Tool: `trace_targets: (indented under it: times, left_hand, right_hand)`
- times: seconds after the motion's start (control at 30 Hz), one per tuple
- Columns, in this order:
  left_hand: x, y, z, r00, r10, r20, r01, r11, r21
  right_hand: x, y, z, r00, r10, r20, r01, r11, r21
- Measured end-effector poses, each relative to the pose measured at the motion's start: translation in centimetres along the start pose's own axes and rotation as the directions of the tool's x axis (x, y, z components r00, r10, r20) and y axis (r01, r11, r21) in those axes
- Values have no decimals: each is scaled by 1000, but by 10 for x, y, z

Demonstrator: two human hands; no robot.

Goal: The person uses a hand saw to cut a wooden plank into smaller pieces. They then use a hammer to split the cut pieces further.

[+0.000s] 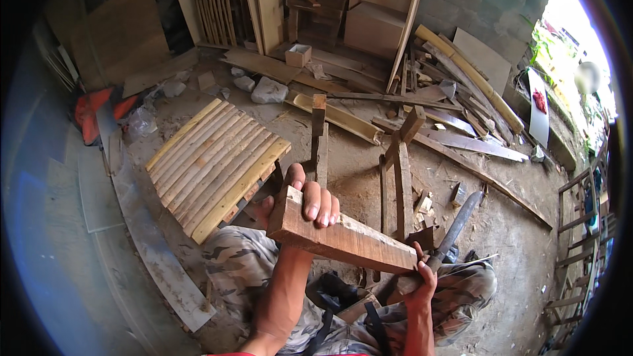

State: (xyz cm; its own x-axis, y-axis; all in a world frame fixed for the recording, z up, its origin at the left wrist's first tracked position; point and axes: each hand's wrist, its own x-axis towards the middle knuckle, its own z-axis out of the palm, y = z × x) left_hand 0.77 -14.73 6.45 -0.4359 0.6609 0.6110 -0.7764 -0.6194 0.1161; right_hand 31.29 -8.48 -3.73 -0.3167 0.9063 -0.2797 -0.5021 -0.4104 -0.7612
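A thick block of wood (349, 240) lies slantwise in front of me, its left end nearer and larger. The fingers of my left hand (315, 203) wrap over its top near that end, the thumb at the far left side. My right hand (422, 283) closes round the handle of a machete (458, 224), whose dark blade points up and away to the right. That hand's raised fingertips meet the right end of the block. Below are my camouflage trousers (244, 257), knees spread apart. Just beyond the block stand two upright wooden frames (399, 184).
A slatted wooden panel (217, 165) lies at the left. Scrap boards (461, 92) are heaped at the back right, with a long batten (488, 178) across the floor. A pale stone (269, 90) and a small box (298, 55) sit farther back. A ladder-like wooden frame (580, 224) stands far right.
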Motion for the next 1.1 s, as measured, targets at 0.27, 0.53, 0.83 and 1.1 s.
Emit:
trace_targets:
  times: [0.27,0.53,0.83,1.1]
  left_hand:
    - [-3,2,9,1000,-12,3,12,1000,15]
    - [-12,-27,18,973,-3,-232,23,996,84]
    - [-22,-51,27,954,0,-300,34,993,109]
    - [-27,-57,36,966,14,-257,48,970,237]
  right_hand:
    - [0,8,-2,999,-33,14,32,992,121]
    - [-4,15,-1,1000,-13,-3,13,999,-32]
    - [-10,18,0,996,80,-26,-82,994,-69]
    - [-14,17,11,997,48,-54,-52,995,-83]
